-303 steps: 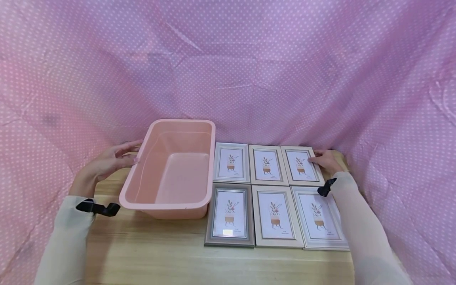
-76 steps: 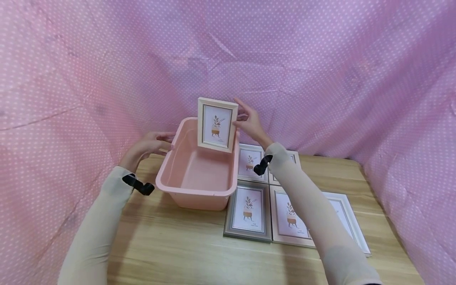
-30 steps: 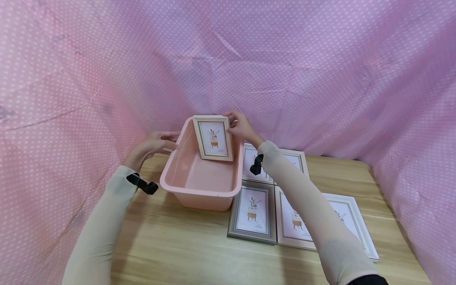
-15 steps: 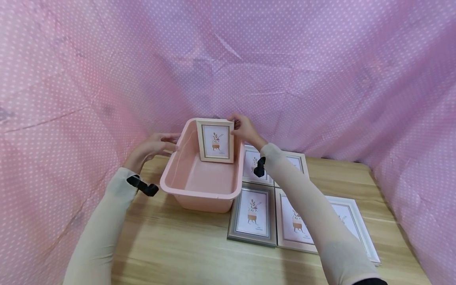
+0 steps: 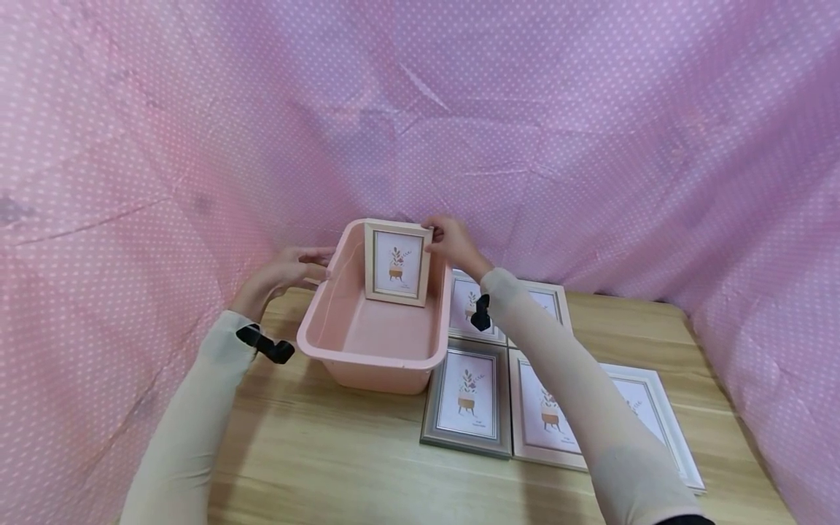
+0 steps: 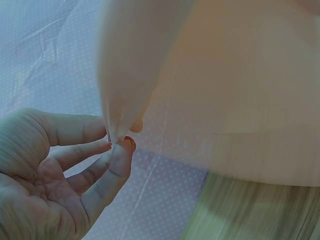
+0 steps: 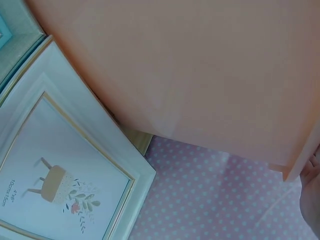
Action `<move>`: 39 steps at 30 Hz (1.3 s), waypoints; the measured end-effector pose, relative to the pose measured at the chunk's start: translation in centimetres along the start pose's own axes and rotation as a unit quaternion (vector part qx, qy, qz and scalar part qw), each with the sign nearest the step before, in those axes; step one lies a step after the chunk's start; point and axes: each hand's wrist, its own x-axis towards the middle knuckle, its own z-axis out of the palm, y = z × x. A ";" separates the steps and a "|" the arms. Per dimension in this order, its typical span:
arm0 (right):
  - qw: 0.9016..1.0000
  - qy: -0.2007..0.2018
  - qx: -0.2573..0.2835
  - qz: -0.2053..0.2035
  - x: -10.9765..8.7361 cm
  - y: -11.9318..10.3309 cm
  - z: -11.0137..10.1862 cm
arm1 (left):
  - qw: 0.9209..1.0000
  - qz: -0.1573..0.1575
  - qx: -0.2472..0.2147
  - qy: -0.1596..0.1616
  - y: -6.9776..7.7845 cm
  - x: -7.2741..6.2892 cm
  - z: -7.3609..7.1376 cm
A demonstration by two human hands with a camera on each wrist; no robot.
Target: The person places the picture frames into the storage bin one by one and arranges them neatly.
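Note:
A cream picture frame [image 5: 397,264] with a potted-plant print stands tilted against the far wall inside the pink plastic basin [image 5: 367,359]. My right hand [image 5: 457,244] pinches its upper right corner, thumb in front. In the right wrist view only the edge of that hand [image 7: 311,200] shows, beyond the basin's rim. At the basin's left side my left hand [image 5: 282,271] steadies it; the left wrist view shows the thumb and fingers of this hand [image 6: 65,172] pinching the rim from outside.
Right of the basin, several frames lie face up: a silver-grey one [image 5: 467,399], a cream one [image 5: 547,419] partly under my right arm, white ones [image 5: 656,408] [image 7: 65,165] and another cream one [image 5: 551,297]. A pink dotted cloth [image 5: 558,131] hangs close behind the wooden table [image 5: 341,467].
Since the earliest frame, my right hand has lifted the back-right cream frame off the table and brought it left into the basin. Over the last second it sinks slightly. The left hand stays at the rim.

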 end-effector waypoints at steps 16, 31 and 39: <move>0.998 0.033 -0.053 -0.022 0.0 0.2 0.1 | 1.000 -0.002 -0.001 0.002 -0.3 0.5 -0.1; 0.999 0.033 0.018 -0.015 0.6 0.5 -0.9 | 1.000 -0.010 -0.002 0.010 -0.1 0.5 -0.1; 0.998 0.047 0.016 -0.034 0.7 0.9 -1.2 | 1.000 -0.005 -0.001 0.007 -0.2 0.7 -0.3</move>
